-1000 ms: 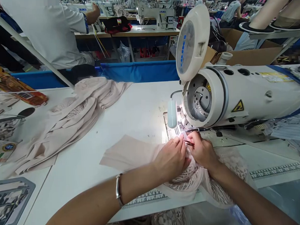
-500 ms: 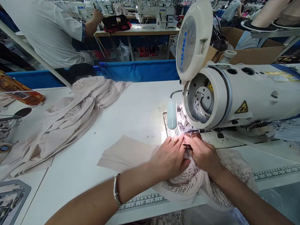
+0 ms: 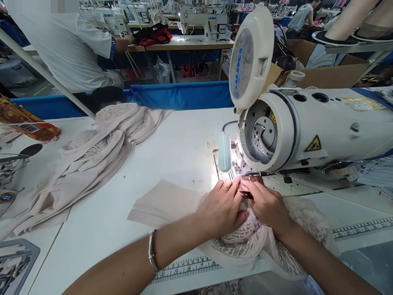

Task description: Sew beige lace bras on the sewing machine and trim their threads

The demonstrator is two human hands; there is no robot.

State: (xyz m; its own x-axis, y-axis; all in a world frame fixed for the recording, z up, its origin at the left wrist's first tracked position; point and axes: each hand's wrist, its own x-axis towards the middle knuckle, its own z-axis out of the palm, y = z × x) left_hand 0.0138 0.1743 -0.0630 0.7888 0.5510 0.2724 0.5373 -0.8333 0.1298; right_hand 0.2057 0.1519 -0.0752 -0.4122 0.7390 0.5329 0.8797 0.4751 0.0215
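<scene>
Where sewing machines crowd, white table.

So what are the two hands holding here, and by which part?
Both the left hand and right hand pinch the lace fabric by its front edge, beside the needle of the sewing machine.

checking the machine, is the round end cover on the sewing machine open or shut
Open. The round cover is swung up, and the mechanism inside the sewing machine shows.
</scene>
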